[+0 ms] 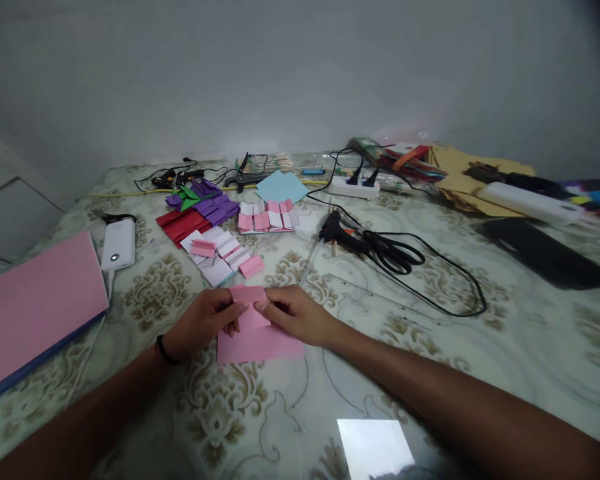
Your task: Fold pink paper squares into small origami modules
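Note:
Between my two hands is a small folded piece of pink paper (250,316). My left hand (213,312) pinches its left side with thumb and fingers, a dark band round the wrist. On the right side, my right hand (293,312) grips the same piece, its thumb pressed near the middle fold. Below it, a larger pink sheet (260,347) lies flat on the table. Just beyond my hands are folded pink and white paper pieces (225,250), with a second pink and white row (267,217) behind them.
A hot glue gun (340,230) with a coiled black cord lies right of centre. A white power strip (355,187) stands behind it. At left are a white power bank (119,243) and a stack of pink sheets (45,300). Purple (220,208) and red folded papers (183,225) lie farther back.

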